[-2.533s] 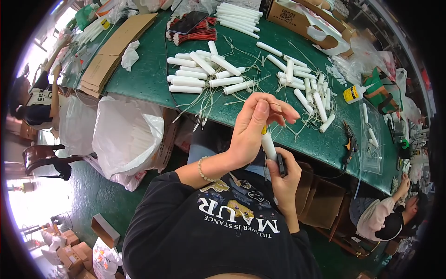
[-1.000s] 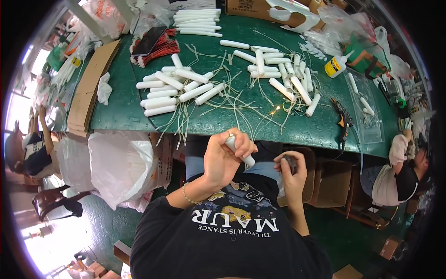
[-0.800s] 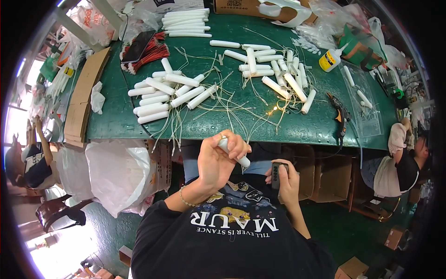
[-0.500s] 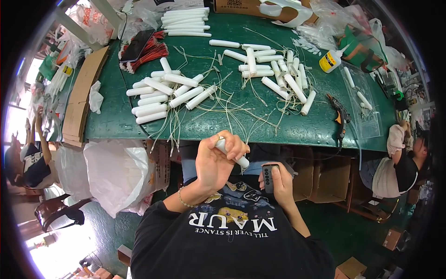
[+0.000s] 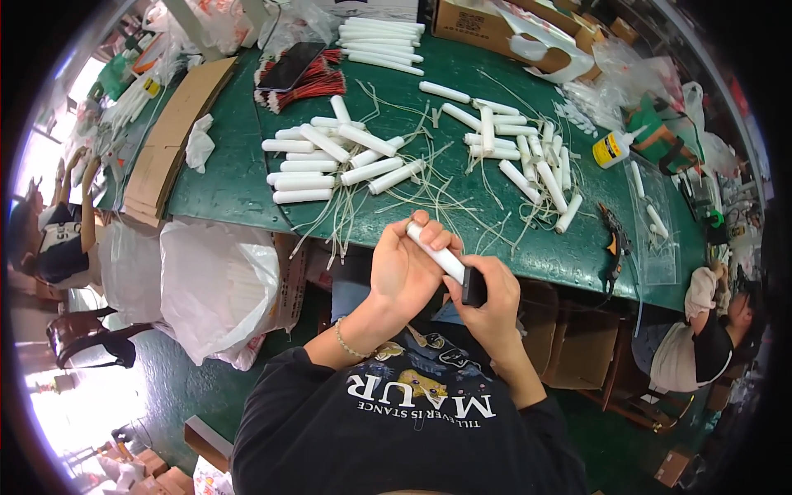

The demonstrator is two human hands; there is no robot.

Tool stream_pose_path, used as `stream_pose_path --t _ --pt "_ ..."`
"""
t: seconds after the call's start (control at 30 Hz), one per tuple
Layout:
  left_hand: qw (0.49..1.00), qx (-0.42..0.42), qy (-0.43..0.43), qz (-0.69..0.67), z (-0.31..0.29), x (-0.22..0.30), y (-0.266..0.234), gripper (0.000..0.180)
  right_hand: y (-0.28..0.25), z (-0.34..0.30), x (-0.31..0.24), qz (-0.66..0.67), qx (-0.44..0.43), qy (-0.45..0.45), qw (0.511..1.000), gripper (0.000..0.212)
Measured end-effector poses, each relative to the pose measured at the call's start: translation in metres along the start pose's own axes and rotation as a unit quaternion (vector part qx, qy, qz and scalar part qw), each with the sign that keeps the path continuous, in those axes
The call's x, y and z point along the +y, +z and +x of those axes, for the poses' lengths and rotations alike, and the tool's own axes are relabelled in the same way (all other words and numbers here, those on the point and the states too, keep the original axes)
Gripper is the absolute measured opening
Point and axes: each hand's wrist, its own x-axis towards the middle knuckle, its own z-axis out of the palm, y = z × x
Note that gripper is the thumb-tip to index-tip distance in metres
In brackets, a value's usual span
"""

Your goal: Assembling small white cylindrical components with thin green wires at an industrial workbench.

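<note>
My left hand is closed around a white tube, just off the near edge of the table. In my right hand is a small black remote control, held upright against the tube's lower end. The remote's buttons are turned out of sight. Beyond my hands lies a pile of white tubes with thin wires, their wires trailing toward me. A second wired group of tubes lies to the right.
At the back lie a stack of plain white tubes and a phone on red wires. To the right are a yellow-labelled bottle and a black-and-orange hand tool. Cardboard lies left. Two people work at the sides.
My right hand has risen and moved left, bringing the remote against the tube's end. My left hand still holds the tube, now turned lengthwise toward the remote. The view has shifted.
</note>
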Motion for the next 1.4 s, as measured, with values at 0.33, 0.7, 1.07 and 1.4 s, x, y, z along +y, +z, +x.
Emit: stream_pose_path --t 0.33,0.7,1.07,1.4 --pt "0.980 -0.009 -0.051 -0.192 0.012 0.083 -0.023 0.019 -0.001 0.062 -0.036 0.092 -0.053 -0.120 0.987 0.027" --pt "0.988 0.014 0.141 0.057 -0.001 0.109 -0.016 0.021 0.097 0.121 0.011 0.029 -0.043 -0.055 0.997 0.033" --pt "0.806 0.035 0.182 0.562 0.025 0.107 -0.017 0.023 0.019 0.160 0.093 -0.323 -0.083 0.186 0.924 0.031" --pt "0.822 0.070 0.168 0.539 0.026 0.109 -0.017 0.025 -0.053 0.149 0.033 -0.302 0.053 0.033 0.951 0.033"
